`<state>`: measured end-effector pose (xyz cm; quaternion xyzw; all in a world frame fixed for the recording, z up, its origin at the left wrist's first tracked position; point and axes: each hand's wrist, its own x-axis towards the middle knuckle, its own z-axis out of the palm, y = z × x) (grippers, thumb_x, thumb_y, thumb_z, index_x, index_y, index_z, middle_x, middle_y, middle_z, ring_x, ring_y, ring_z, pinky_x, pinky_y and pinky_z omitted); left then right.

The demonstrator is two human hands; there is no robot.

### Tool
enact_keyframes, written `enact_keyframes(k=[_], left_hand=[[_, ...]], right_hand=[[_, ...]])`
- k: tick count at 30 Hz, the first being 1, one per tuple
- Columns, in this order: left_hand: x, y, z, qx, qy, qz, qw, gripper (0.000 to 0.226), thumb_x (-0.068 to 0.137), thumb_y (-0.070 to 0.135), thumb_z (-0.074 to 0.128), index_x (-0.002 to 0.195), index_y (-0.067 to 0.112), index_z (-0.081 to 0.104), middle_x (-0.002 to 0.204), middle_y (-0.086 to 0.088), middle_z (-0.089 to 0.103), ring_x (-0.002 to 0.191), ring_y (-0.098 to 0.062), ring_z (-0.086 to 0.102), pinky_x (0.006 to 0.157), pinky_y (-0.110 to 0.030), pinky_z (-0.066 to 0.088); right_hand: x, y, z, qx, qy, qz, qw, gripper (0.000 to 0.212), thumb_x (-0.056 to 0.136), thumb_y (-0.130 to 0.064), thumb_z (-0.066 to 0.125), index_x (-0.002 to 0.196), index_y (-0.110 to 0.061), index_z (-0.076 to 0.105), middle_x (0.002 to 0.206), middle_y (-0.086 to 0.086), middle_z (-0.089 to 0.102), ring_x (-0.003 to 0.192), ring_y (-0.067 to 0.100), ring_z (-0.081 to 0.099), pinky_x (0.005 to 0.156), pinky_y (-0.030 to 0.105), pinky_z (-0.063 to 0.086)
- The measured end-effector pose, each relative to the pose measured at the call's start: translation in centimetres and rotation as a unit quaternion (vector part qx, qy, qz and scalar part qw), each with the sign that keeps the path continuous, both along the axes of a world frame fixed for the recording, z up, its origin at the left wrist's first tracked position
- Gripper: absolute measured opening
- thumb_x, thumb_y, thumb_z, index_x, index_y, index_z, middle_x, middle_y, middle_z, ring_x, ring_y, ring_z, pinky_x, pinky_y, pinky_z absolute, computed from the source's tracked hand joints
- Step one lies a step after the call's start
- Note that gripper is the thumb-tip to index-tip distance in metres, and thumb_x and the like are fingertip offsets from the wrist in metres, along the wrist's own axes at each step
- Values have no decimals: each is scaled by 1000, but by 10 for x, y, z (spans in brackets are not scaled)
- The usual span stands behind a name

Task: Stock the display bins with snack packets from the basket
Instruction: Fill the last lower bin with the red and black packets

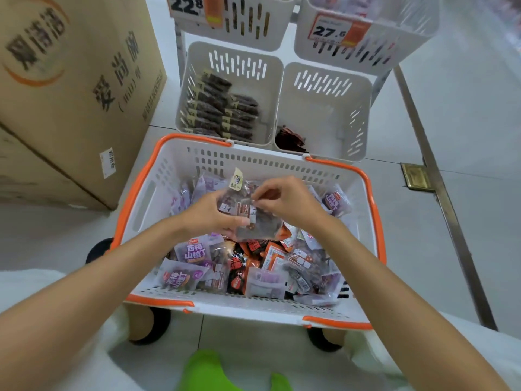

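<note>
A white basket with an orange rim (375,210) sits on the floor, full of purple, orange and clear snack packets (194,253). Above its middle my left hand (210,213) grips a small stack of clear packets with dark contents (245,214). My right hand (284,203) pinches the top packet of that stack. Behind the basket stand two white display bins: the left bin (194,56) holds rows of dark packets (222,108), the right bin (363,108) holds only a few reddish packets (290,139) in its near left corner.
Two upper bins with price tags 22.8 (186,5) and 27.6 (327,31) hang above. A large cardboard box (70,94) stands at the left. A metal floor rail (439,176) runs along the right. My feet flank the basket's near edge.
</note>
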<state>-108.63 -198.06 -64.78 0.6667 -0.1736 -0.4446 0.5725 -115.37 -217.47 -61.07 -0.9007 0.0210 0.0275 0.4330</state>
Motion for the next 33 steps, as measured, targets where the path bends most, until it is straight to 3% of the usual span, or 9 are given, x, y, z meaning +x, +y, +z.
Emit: enact_keyframes(k=[6,8,11,15,21,25,28,30,33], left_hand=[[5,10,1,-25,37,89,995,36,91,18,69,123,30,59,115,5,71,97,-17,73,70,-31,61],[13,17,3,-44,99,151,983,35,90,23,68,123,26,59,122,-5,69,104,-23,71,75,-35,61],[28,24,9,-50,121,113,985,47,83,23,74,127,28,57,123,-2,69,108,-23,69,81,-38,60],[45,32,14,-26,127,26,991,54,86,6,73,124,39,52,115,8,73,110,-23,69,88,-43,59],[71,46,18,-98,252,-80,959,64,85,21,73,143,19,44,140,-9,58,129,-32,55,97,-46,53],[76,24,11,-7,103,-38,994,47,85,23,78,127,22,58,125,-1,69,114,-19,67,93,-42,57],[93,7,14,8,16,-55,998,35,89,15,73,122,17,62,115,0,73,108,-15,69,91,-37,58],[111,0,25,16,-41,-100,994,34,88,14,73,120,21,63,106,8,74,100,-10,70,82,-27,58],[142,-16,43,55,-141,-124,981,37,82,19,80,113,30,63,103,15,73,94,-3,69,76,-18,54]], right_hand=[[22,14,9,-11,-82,-39,996,49,86,-29,73,132,-26,57,131,-13,55,118,0,51,102,21,43],[29,0,12,-8,16,-59,998,72,85,-42,73,146,-29,39,148,-10,40,134,7,39,105,27,36],[35,-6,9,17,114,-8,993,59,86,-41,73,140,-29,50,136,-8,54,125,12,54,95,28,46],[50,5,10,14,12,-26,999,41,85,-31,75,125,-28,64,136,-6,49,114,10,53,95,17,44],[71,-2,33,9,22,48,999,38,87,-26,74,124,-24,66,132,-7,51,97,-5,51,83,15,43],[84,2,33,-48,22,69,996,53,88,-31,72,137,-34,54,149,-5,40,128,6,44,106,30,38],[101,-9,36,20,127,89,988,93,80,-44,79,151,-51,20,153,-24,26,138,-4,29,103,15,32],[116,-22,43,74,209,123,967,81,78,-38,82,140,-61,34,140,-35,40,126,-8,45,90,9,45],[143,-39,50,75,243,160,954,49,77,-26,84,105,-60,61,113,-23,68,104,6,68,81,32,60]])
